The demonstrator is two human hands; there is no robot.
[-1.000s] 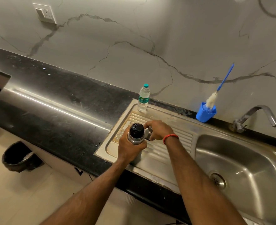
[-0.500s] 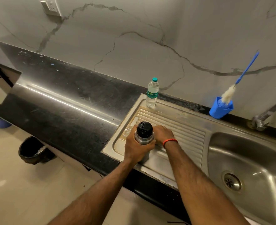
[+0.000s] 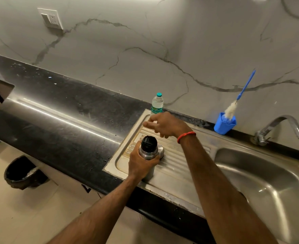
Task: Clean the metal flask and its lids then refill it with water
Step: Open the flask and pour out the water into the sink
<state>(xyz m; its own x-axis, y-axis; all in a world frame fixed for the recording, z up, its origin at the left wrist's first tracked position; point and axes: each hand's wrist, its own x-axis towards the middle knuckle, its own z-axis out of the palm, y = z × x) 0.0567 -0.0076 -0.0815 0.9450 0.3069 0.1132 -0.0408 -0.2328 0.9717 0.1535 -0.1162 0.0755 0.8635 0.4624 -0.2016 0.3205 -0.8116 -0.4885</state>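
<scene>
Head view shows us standing at a black worktop (image 3: 66, 120) with a steel drainboard (image 3: 180, 166) let into it and a sink basin (image 3: 268, 182) to the right. Our left grip (image 3: 141, 164) is wrapped round the metal flask (image 3: 147, 154), holding it upright with its base on the drainboard near the front edge. We judge this steadies the body so the top can be worked by the other hand, and any spill would run over the ribs toward the basin.

The black stopper (image 3: 148, 143) sits in the flask's mouth, so we cannot see what is inside. The steel cap (image 3: 161, 150) lies on the ribs, just beside the flask on its right and partly hidden behind it. With one lid off and one on, we judge the cleaning has hardly begun.

Our right grip (image 3: 168, 125), a red band (image 3: 186, 136) at its wrist, hovers over the back of the drainboard with loosely bent fingers and nothing in them that we can make out. It is close in front of the water bottle (image 3: 157, 104), whether touching it we cannot tell.

That clear bottle stands capped in teal at the drainboard's back corner and looks filled with water, handy for the refill. A blue cup (image 3: 224, 125) by the wall holds a bottle brush (image 3: 231, 110), bristles down and handle leaning on the marble, within reach of the tap (image 3: 282, 125).
</scene>
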